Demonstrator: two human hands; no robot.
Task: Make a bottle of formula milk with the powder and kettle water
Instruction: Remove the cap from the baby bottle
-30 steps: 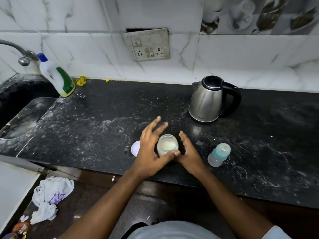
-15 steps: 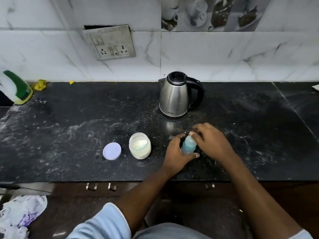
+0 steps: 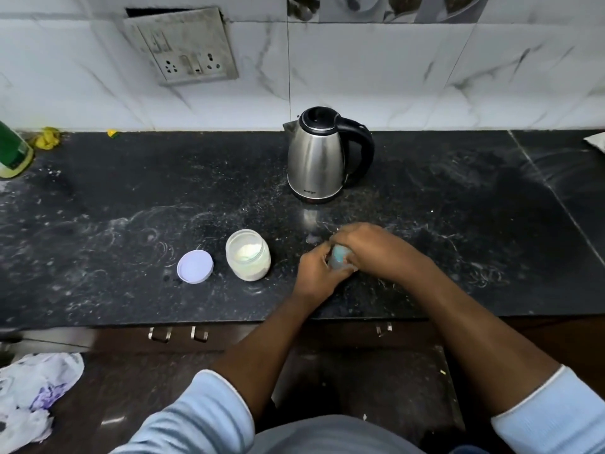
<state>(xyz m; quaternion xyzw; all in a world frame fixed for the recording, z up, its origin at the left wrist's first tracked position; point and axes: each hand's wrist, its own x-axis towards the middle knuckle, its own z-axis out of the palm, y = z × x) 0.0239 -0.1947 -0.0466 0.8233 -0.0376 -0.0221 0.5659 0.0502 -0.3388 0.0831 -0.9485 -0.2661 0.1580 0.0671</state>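
Observation:
A small baby bottle (image 3: 339, 257) with a teal top stands on the black counter (image 3: 131, 224), mostly hidden by my hands. My left hand (image 3: 316, 273) grips its lower body. My right hand (image 3: 370, 245) is closed over its top. To the left stands an open jar of white formula powder (image 3: 248, 255), with its lilac lid (image 3: 195, 266) lying flat beside it. A steel kettle (image 3: 316, 157) with a black handle and shut lid stands behind the bottle near the wall.
A green and white detergent bottle (image 3: 13, 152) stands at the far left edge, with yellow scraps (image 3: 48, 137) close by. A wall socket (image 3: 183, 47) sits above the counter. Crumpled white cloth (image 3: 36, 394) lies on the floor at lower left.
Both hands left the powder jar and moved right to the baby bottle. The right hand has now closed fully over the bottle's top. The view shifted right and closer.

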